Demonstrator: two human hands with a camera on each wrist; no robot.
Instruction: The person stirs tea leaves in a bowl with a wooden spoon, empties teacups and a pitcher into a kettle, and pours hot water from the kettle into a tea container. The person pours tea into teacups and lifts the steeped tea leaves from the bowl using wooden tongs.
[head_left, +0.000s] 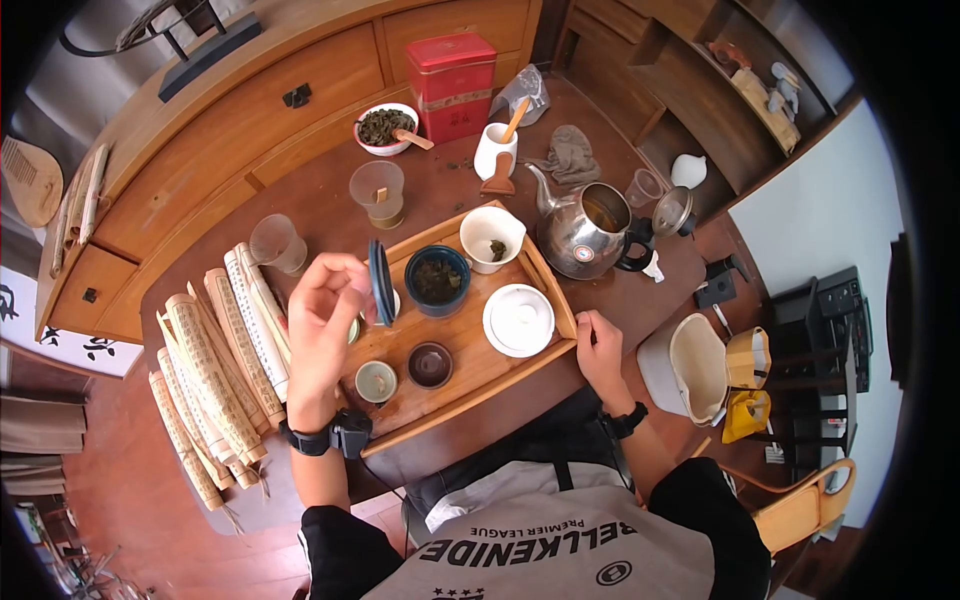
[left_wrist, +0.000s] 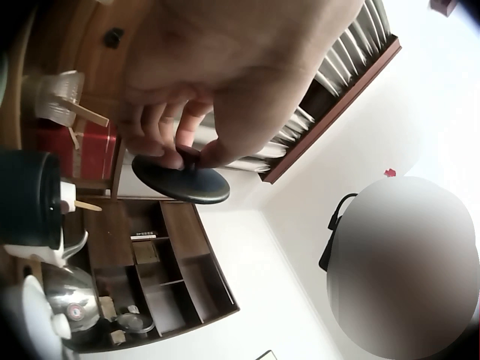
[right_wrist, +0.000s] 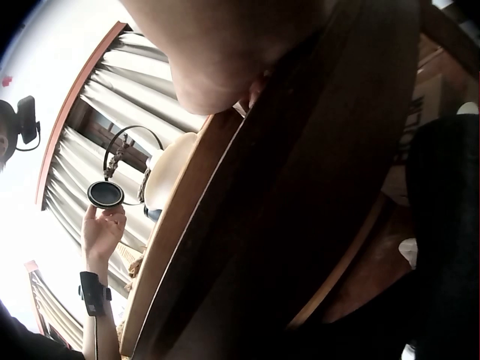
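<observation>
My left hand pinches the dark blue lid by its small knob, with the disc on edge left of the dark blue bowl. Dark wet leaves lie in that bowl. At the near right corner of the wooden tray, my right hand grips the rim with curled fingers, partly hidden in the right wrist view. The tray also bears a white pitcher with a few leaves, a white lidded bowl, a brown cup and a pale green cup.
Rolled bamboo scrolls lie left of the tray. Behind it stand clear plastic cups, a bowl of dry tea leaves, a red tin and a white tool holder. A steel kettle, lid off, stands at the right.
</observation>
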